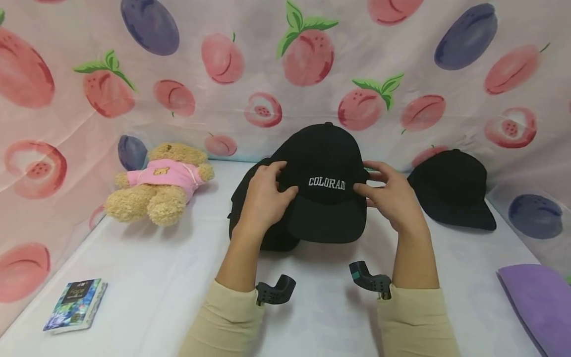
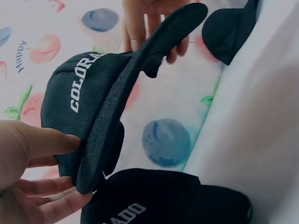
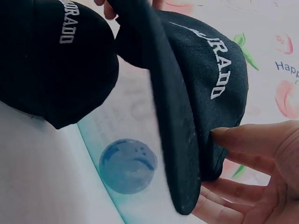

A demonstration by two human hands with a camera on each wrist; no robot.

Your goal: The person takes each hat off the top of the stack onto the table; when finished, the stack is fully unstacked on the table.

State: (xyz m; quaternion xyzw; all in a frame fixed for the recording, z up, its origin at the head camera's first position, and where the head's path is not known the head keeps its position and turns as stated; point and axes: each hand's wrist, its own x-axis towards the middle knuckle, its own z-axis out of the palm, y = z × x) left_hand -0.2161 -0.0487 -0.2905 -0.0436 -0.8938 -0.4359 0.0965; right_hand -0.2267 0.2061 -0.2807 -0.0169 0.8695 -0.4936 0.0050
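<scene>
A black baseball cap [image 1: 327,153] with white "COLORADO" lettering is held up between both hands, its brim toward me. My left hand [image 1: 265,198] pinches its left side, thumb on the front and fingers behind the edge, as the left wrist view shows. The right hand [image 1: 390,196] pinches the opposite side, thumb [image 3: 224,135] beside the lettering and fingers underneath. Behind and to the left, partly hidden by the held cap and my left hand, a second black cap [image 1: 243,198] sits on the table; its white lettering shows in the left wrist view.
A third black cap [image 1: 452,188] lies at the right back of the white table [image 1: 169,282]. At the left back lies a teddy bear [image 1: 162,178] in a pink shirt. A small patterned pack [image 1: 76,305] is at front left, a purple item [image 1: 537,307] at the right edge. Fruit-print cloth hangs behind.
</scene>
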